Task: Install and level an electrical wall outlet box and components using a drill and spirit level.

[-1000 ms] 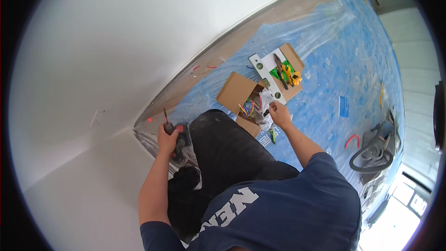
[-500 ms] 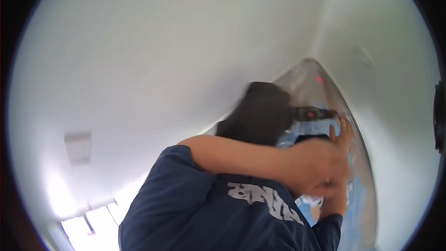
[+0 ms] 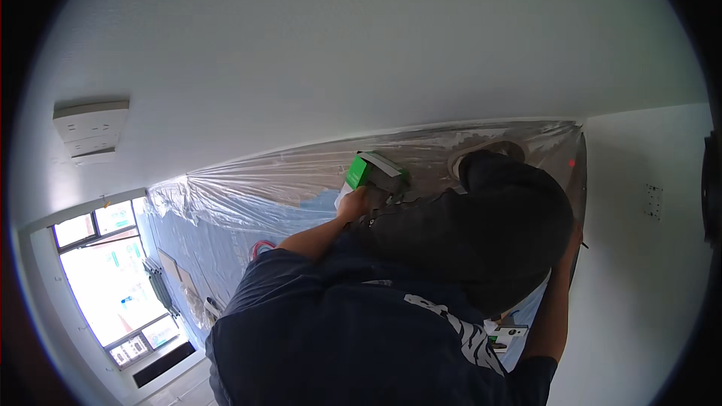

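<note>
My left hand [image 3: 353, 204] is at an opened green box [image 3: 357, 171] with a white flap, which sits on the plastic-covered floor beside my leg. Its fingers look closed on the box's near edge, though they are partly hidden. Dark grey material shows in and beside the box. Far to the right, my right hand [image 3: 576, 236] is low by the wall, mostly covered by my bent knee [image 3: 519, 233]. A thin dark tip [image 3: 585, 245] sticks out past its fingers; what it belongs to cannot be made out.
Clear plastic sheeting [image 3: 263, 173] covers the floor along the white wall [image 3: 338, 45]. A red light dot [image 3: 571, 163] shows near the corner. An outlet plate [image 3: 653, 202] is on the right wall. Small items [image 3: 511, 331] lie under my body; a window [image 3: 113, 278] stands at left.
My left arm has swung from across my body at the right over to the green box at the left. The right hand is now lower by the wall, and the view has shifted.
</note>
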Action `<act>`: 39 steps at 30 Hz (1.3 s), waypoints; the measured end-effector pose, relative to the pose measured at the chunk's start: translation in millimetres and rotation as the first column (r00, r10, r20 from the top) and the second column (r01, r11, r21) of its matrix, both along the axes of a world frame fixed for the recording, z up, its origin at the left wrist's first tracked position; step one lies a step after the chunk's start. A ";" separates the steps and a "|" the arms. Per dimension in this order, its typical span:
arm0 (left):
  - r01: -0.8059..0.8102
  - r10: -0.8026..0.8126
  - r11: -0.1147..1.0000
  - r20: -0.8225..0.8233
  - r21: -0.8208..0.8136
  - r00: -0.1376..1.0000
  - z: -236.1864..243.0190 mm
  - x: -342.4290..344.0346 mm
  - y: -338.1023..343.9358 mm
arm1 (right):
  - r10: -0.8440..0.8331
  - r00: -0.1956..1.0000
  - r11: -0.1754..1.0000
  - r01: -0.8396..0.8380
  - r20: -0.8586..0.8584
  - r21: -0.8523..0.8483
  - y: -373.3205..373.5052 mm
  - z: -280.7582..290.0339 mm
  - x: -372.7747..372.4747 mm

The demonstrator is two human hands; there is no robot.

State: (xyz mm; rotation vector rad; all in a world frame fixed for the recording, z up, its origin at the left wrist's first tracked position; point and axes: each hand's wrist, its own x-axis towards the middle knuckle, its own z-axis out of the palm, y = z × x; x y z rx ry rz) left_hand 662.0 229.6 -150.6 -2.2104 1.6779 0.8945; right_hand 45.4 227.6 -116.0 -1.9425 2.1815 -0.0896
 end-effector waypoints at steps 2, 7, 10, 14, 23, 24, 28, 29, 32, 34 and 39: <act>-0.006 0.007 1.000 -0.031 0.013 0.999 -16.6 1.9 5.9 | 0.000 1.000 1.000 0.000 -0.002 -0.027 3.7 1.3 2.2; -0.078 0.081 0.997 -0.150 0.023 0.985 -42.1 8.2 7.3 | 0.016 1.000 0.995 -0.015 0.007 -0.097 5.5 7.1 2.5; -0.114 0.115 0.993 -0.217 0.020 0.969 -59.6 16.2 -6.5 | -0.001 1.000 1.000 0.001 0.016 0.015 3.6 6.5 0.8; -0.141 0.141 0.982 0.014 0.122 0.990 -80.3 38.1 -6.5 | -0.054 0.995 0.999 0.054 0.086 0.007 10.8 -1.7 -6.1; 0.308 -0.332 0.940 0.196 0.143 0.923 -67.5 20.1 41.4 | -0.044 0.992 0.999 0.048 0.118 -0.025 9.6 -4.4 -5.4; 0.408 -0.426 0.904 0.184 0.127 0.886 -63.0 11.0 45.4 | -0.044 0.993 0.998 0.048 0.114 -0.030 11.6 -3.5 -4.7; 0.534 -0.520 0.842 0.141 -0.082 0.842 -46.2 1.2 31.4 | -0.052 0.994 0.998 0.056 0.097 -0.042 8.8 -3.2 1.4; 0.538 -0.523 0.824 0.127 -0.176 0.843 -41.6 1.1 26.1 | -0.055 0.994 0.997 0.059 0.094 -0.043 7.3 -3.5 3.5; 0.525 -0.524 0.818 0.073 -0.234 0.849 -31.8 -1.0 18.7 | -0.067 0.994 0.996 0.072 0.088 -0.049 2.1 -1.3 5.9; 0.499 -0.507 0.850 -0.002 -0.167 0.862 -27.4 -3.0 13.6 | -0.082 0.993 0.995 0.087 0.082 -0.056 3.1 2.5 7.5; 0.495 -0.502 0.857 -0.020 -0.145 0.864 -27.6 2.9 3.4 | -0.137 0.987 0.990 0.133 0.082 0.043 -4.5 15.8 10.2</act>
